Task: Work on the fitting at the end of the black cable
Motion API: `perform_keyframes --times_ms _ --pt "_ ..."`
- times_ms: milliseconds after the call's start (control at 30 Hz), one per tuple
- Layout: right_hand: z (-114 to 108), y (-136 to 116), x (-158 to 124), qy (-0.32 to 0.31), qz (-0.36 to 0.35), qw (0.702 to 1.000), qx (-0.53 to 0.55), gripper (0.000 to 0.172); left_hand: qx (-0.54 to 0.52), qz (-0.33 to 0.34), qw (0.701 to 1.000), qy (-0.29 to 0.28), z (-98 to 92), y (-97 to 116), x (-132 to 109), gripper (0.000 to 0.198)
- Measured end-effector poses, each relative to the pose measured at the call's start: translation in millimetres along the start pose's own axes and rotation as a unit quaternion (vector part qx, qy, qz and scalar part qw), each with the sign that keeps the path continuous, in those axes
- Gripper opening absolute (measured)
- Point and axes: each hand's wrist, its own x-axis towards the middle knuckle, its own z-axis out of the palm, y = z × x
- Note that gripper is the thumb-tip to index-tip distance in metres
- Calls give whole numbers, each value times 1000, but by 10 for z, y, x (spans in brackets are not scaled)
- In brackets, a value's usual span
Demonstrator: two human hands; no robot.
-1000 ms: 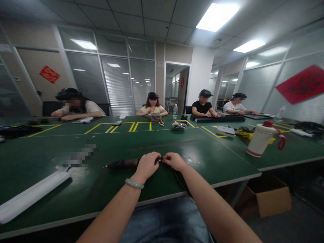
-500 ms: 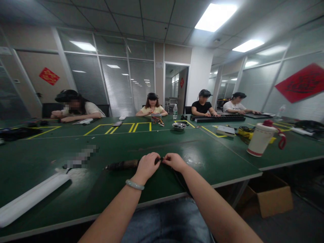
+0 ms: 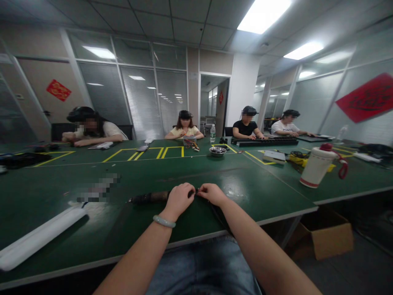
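Fingertips of left hand (image 3: 179, 199) and right hand (image 3: 212, 193) pinch a slender dark-brown rod (image 3: 150, 198).

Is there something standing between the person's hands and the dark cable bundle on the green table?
No, nothing visible does. The left hand is closed over the dark cable bundle, and the right hand pinches its end. The white strip and the white jug are well off to the sides.

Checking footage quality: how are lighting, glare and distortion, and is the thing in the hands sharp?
Head view: ceiling lights blown white; glare patch on the table beyond the right hand; wide lens bends walls; dark tool under the left hand dim, detail unclear.
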Motion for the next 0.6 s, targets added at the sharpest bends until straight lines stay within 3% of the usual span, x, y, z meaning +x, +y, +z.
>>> perform_keyframes --times_ms 233,600 --pt "-7 -31 -9 1 7 1000 9 14 10 -8 1000 3 -6 8 -6 16" --pt "-18 -30 -17 1 5 1000 9 16 34 -24 999 4 35 -6 45 9"
